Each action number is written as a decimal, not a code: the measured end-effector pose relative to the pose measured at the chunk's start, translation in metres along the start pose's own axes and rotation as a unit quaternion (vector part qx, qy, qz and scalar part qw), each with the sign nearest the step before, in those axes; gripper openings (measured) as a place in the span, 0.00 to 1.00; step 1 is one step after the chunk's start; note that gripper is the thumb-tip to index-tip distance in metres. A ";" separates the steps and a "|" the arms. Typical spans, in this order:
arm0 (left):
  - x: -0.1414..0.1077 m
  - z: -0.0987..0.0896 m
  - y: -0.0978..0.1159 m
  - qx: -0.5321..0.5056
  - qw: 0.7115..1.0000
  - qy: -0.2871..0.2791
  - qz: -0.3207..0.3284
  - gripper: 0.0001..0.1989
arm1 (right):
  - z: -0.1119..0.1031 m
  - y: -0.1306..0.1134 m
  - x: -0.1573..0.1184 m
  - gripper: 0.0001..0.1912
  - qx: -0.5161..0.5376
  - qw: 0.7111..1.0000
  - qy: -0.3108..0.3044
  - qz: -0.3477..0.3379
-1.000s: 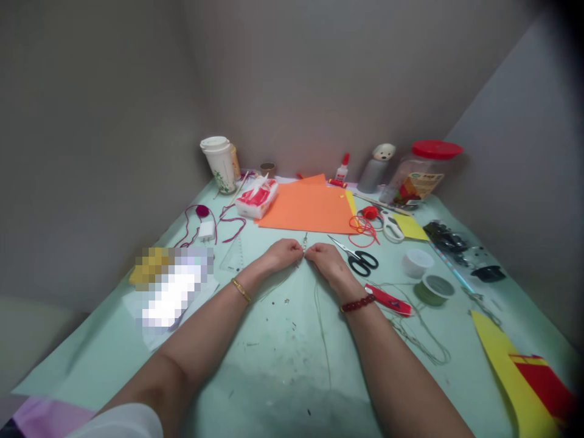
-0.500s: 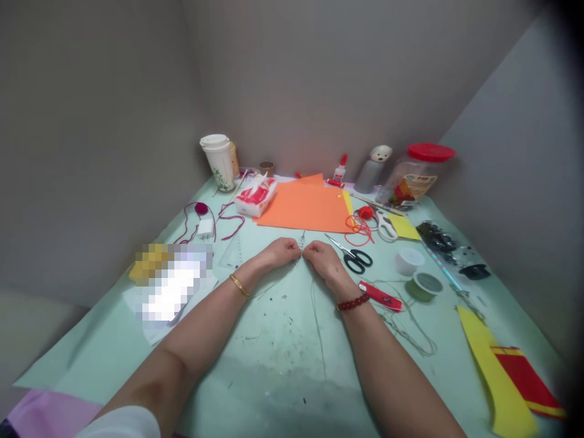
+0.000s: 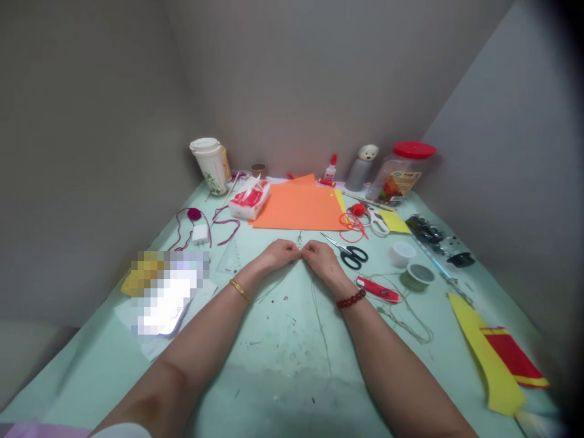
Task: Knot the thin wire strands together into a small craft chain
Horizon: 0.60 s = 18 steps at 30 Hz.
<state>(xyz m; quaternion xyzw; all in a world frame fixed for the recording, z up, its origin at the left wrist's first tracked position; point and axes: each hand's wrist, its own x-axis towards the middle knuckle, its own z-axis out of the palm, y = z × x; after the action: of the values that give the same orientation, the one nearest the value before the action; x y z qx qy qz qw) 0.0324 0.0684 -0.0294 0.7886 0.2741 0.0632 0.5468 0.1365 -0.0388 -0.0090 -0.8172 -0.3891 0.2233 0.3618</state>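
Well, left hand (image 3: 274,255): narrowly pinching thin cord (image 3: 321,328) at the fingertips
Right hand (image 3: 323,263): pinching the same cord, just beside the left hand
Nearby: black-handled scissors (image 3: 352,257), right of the right hand

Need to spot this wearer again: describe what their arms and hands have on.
The left hand and right hand are bare. A thin gold bangle circles the left wrist, a dark red bead bracelet the right; a white sleeve edges the left arm.

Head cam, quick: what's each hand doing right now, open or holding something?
Left hand: closed, fingertips pinching a thin cord.
Right hand: closed, fingertips pinching thin cord too.
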 end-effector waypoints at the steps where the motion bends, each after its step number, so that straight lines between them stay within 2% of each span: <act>1: 0.000 0.000 0.000 -0.002 1.000 -0.003 0.001 0.14 | 0.000 0.000 0.000 0.05 -0.001 1.000 -0.002 -0.001; 12: -0.002 -0.007 0.002 -0.010 1.000 -0.004 -0.018 0.12 | -0.009 -0.006 -0.006 0.07 -0.010 0.999 -0.032 0.010; 18: -0.001 -0.006 -0.001 -0.017 1.000 -0.005 0.007 0.11 | -0.008 -0.003 -0.005 0.07 0.011 0.999 -0.045 0.016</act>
<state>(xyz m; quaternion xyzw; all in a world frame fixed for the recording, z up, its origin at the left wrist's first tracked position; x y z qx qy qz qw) 0.0287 0.0731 -0.0278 0.7816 0.2646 0.0681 0.5607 0.1369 -0.0445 -0.0011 -0.8084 -0.3895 0.2700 0.3492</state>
